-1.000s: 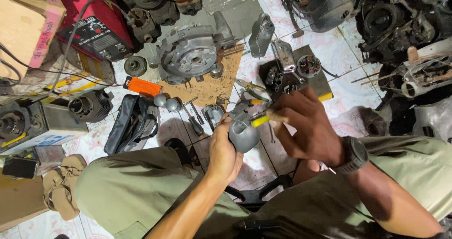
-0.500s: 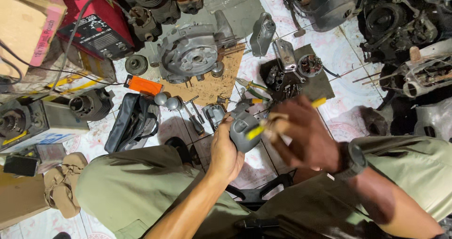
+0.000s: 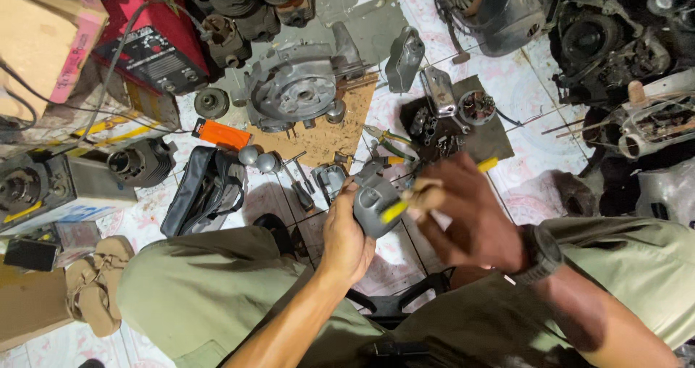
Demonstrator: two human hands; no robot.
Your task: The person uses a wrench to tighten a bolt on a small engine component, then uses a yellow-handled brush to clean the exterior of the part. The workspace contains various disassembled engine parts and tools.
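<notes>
Left hand [image 3: 346, 234] cupped from below and behind around a grey metal housing [image 3: 375, 205], fingers wrapped, held above the tiled floor [image 3: 525, 93] between the knees. Just right, touching the housing's face, a yellow-handled tool [image 3: 397, 210]. Right hand [image 3: 470, 212] closed on that tool, fingers curled, motion-blurred, wristwatch [image 3: 544, 256] behind.

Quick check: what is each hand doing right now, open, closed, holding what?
Left hand: closed around a small grey metal part.
Right hand: closed on a yellow-handled tool set against that part.
</notes>
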